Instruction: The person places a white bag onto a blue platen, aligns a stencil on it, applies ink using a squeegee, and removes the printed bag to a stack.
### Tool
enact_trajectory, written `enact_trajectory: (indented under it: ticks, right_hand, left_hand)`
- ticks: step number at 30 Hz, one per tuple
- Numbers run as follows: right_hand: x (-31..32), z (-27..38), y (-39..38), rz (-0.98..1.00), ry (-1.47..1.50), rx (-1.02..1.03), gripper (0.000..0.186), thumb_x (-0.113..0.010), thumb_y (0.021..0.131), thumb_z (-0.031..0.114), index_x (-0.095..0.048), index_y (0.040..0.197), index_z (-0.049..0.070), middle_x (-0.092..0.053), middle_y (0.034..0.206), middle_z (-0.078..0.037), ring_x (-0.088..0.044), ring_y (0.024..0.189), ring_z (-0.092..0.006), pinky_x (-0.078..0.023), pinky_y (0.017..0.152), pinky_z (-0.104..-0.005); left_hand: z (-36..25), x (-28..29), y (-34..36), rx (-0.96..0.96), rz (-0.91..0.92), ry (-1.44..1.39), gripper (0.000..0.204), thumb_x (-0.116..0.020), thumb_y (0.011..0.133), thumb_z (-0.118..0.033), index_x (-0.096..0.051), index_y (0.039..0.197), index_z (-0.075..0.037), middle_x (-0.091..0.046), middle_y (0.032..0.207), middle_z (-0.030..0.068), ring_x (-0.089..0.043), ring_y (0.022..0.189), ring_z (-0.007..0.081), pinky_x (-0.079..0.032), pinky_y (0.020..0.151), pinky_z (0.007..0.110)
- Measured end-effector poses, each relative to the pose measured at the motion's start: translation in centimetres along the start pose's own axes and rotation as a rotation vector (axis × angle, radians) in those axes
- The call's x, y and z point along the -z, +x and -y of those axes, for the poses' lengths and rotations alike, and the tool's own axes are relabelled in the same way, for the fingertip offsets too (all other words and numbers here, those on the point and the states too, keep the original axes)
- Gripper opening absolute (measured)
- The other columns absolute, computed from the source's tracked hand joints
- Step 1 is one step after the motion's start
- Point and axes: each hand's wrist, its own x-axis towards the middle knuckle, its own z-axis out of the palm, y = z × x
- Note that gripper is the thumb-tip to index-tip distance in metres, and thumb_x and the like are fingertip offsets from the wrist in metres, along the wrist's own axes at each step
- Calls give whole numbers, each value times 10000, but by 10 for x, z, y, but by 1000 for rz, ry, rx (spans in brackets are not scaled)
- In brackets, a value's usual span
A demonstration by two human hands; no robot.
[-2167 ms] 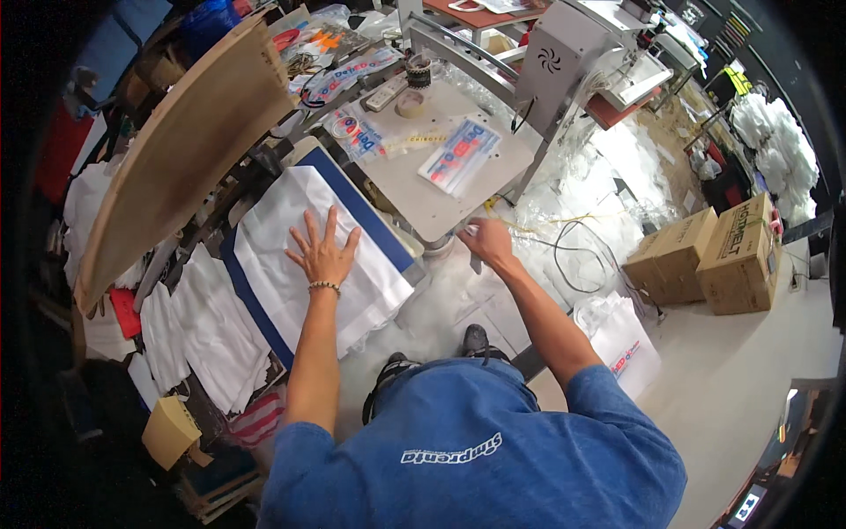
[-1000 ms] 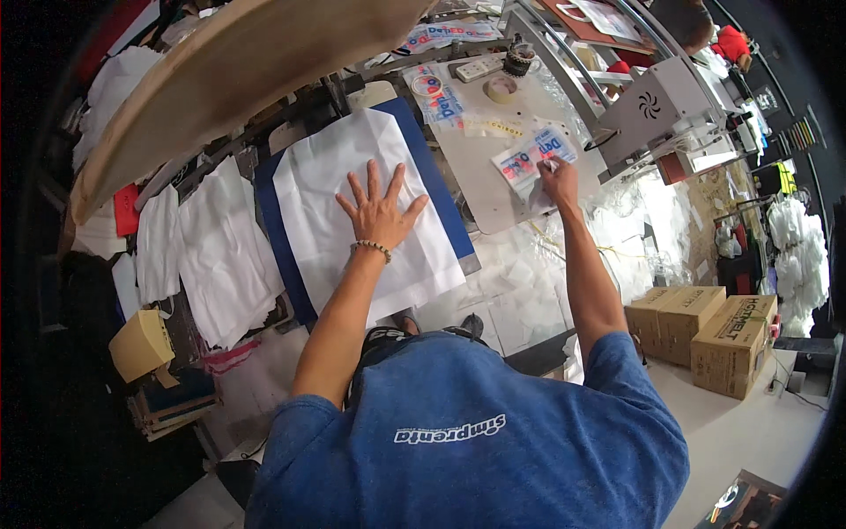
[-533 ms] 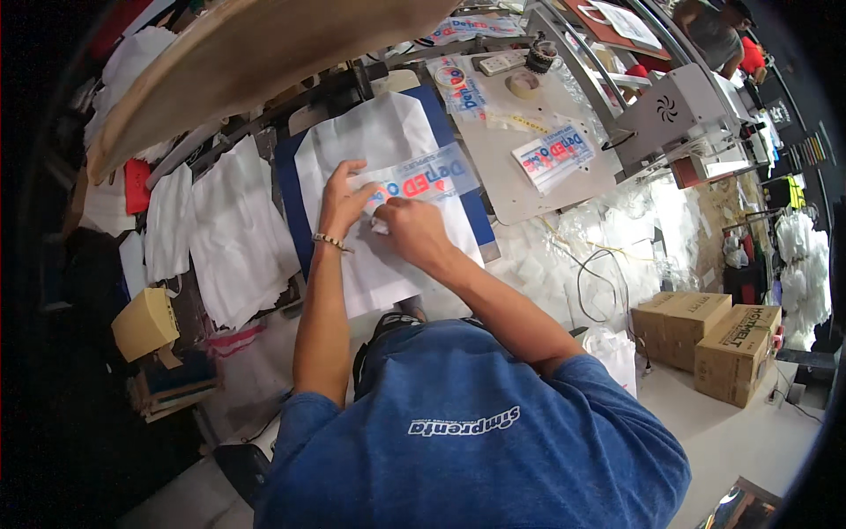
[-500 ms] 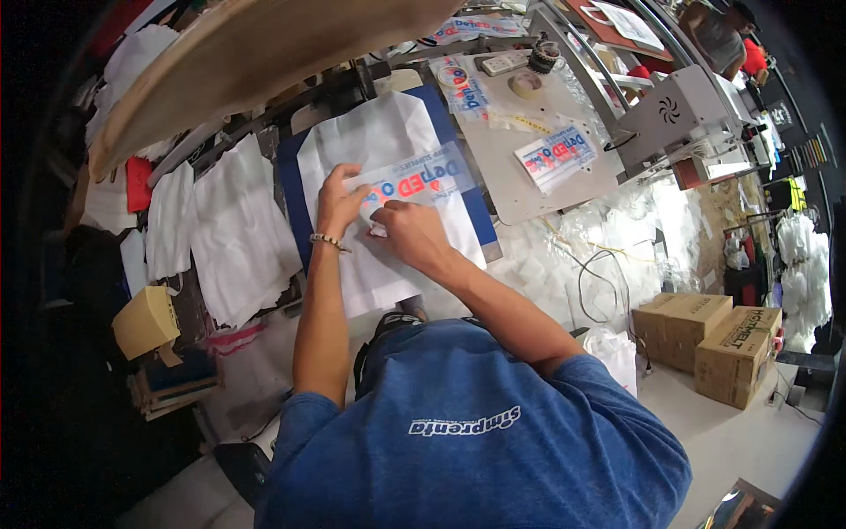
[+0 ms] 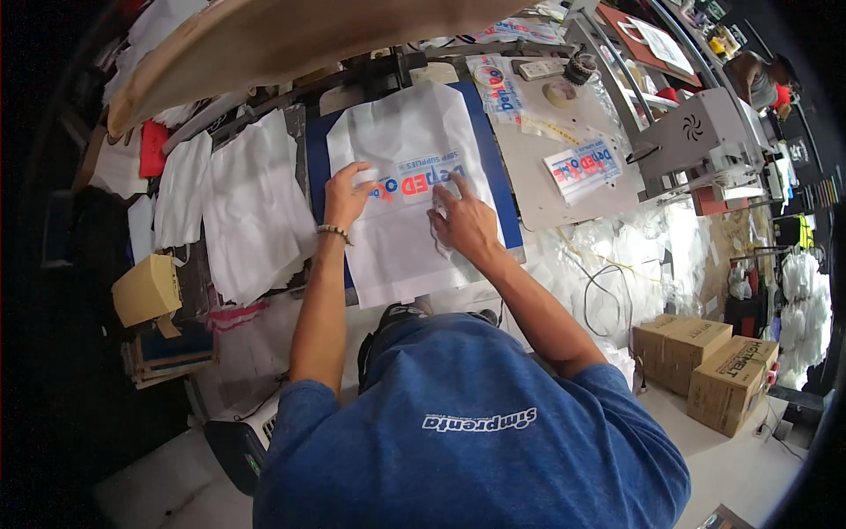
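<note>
A white fabric bag (image 5: 401, 256) lies flat on a blue pad (image 5: 507, 198) in front of me. Across its middle rests a clear transfer film (image 5: 412, 180) with red and blue lettering. At the film's left end is my left hand (image 5: 346, 196), thumb and forefinger curved apart, a beaded bracelet on the wrist. My right hand (image 5: 467, 220) has its fingers spread, their tips on the film's right end. Beneath the right palm a bit of white material shows; what it is I cannot make out.
More white bags (image 5: 256, 207) lie to the left. On the right, a grey board (image 5: 542, 194) bears a stack of printed films (image 5: 582, 172) and a tape roll (image 5: 560, 93). A large beige panel (image 5: 308, 40) overhangs the far side. Cardboard boxes (image 5: 731, 383) stand at right.
The film has gone from raised and slanting to lying on the bag. My right hand has moved right along it, its fingers now spread. The whole view has shifted slightly.
</note>
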Motion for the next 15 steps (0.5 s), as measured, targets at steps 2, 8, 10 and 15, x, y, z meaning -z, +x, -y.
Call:
enact_trajectory:
  ticks: [2, 8, 10, 15]
  right_hand:
    - [-2, 3, 0, -5, 15, 15, 470, -701, 825, 323, -621, 1236, 110, -452, 1432, -223, -700, 760, -355, -569, 654, -425]
    - [-1, 7, -2, -27, 36, -2, 477, -716, 816, 336, -639, 1235, 123, -485, 1412, -196, -700, 795, -350, -567, 680, -420]
    - [0, 0, -3, -55, 25, -25, 482, -733, 804, 345, -655, 1229, 131, -516, 1391, -171, -699, 814, -347, -565, 697, -414]
    - [12, 8, -7, -94, 181, 74, 513, -731, 804, 306, -623, 1259, 93, -486, 1405, -193, -697, 829, -356, -568, 690, -416]
  left_hand:
    - [6, 2, -1, -304, -160, 311, 373, -788, 773, -122, -682, 1128, -76, -693, 1091, 124, -663, 990, 216, -533, 839, 363]
    - [-91, 55, -27, -339, -92, 133, 399, -787, 771, -111, -666, 1145, -41, -647, 1095, 100, -615, 945, 175, -507, 841, 319]
    - [-171, 93, -47, -516, 228, 22, 425, -777, 763, -89, -655, 1163, -14, -642, 1065, 102, -619, 948, 186, -506, 853, 314]
    - [-320, 194, -93, -1216, 163, 186, 397, -717, 820, -99, -631, 1175, 57, -671, 1116, 107, -660, 965, 193, -542, 838, 293]
